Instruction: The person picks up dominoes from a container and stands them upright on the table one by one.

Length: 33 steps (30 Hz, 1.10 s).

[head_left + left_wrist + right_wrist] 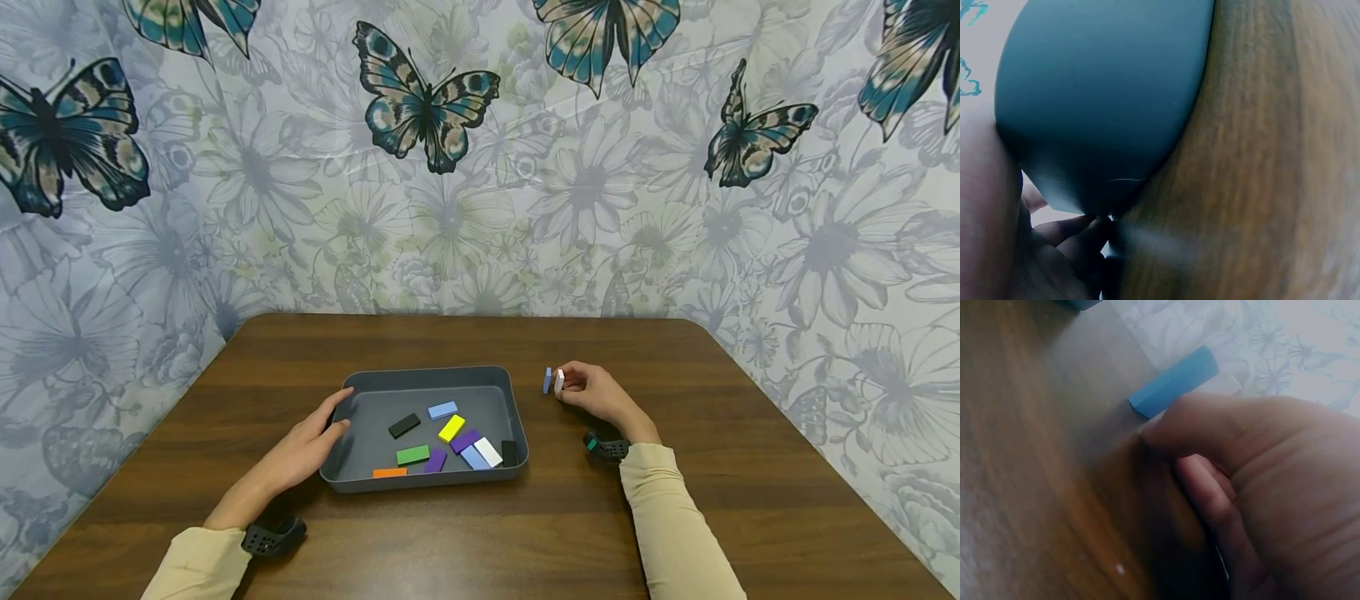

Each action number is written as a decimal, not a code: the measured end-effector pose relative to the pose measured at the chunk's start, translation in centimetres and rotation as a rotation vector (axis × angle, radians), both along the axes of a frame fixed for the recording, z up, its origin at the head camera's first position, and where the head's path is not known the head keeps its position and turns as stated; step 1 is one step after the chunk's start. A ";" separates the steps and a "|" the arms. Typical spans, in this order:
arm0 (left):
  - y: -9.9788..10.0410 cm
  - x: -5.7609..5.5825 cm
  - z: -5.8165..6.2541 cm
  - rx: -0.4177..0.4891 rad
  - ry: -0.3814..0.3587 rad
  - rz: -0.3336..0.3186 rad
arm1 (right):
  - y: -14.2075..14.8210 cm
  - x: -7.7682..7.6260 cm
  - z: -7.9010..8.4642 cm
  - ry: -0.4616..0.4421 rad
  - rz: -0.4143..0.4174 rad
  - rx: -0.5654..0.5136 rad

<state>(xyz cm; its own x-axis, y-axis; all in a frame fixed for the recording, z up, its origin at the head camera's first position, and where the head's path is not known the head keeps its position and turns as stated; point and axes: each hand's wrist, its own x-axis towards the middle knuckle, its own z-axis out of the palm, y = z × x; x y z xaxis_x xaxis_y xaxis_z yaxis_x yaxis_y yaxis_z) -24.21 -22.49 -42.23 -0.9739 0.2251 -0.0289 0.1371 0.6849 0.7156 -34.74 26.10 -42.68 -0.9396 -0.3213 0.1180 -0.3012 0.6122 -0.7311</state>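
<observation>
In the head view my left hand [300, 450] holds the left side of a grey tray [420, 379], with the thumb and a finger at its rim. The left wrist view shows the tray's outer wall [1104, 94] close up, with dim fingers by its lower end. My right hand [600, 396] pinches a white block [559, 382], held upright to the right of the tray. Just left of it a light blue block [547, 381] stands on end. The right wrist view shows this blue block [1175, 381] beyond the thumb; the white one is mostly hidden there.
Inside the tray lie several loose blocks, among them a yellow block [452, 428], a green block [412, 455], a black block [404, 426] and an orange block [390, 472]. A brown wooden table [525, 542] carries everything. Behind it hangs a butterfly-patterned cloth [487, 233].
</observation>
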 end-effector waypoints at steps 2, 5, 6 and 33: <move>0.0 0.0 0.0 0.000 0.000 -0.001 | 0.0 0.0 0.0 -0.004 -0.001 -0.014; 0.0 0.0 0.0 -0.001 0.002 -0.001 | 0.0 0.0 0.0 -0.013 0.006 -0.025; 0.0 0.0 0.0 -0.001 0.002 -0.002 | 0.0 0.0 0.0 -0.013 0.009 -0.024; 0.4 0.2 0.3 -0.002 -0.004 0.000 | -1.2 0.9 5.3 0.218 -0.024 0.015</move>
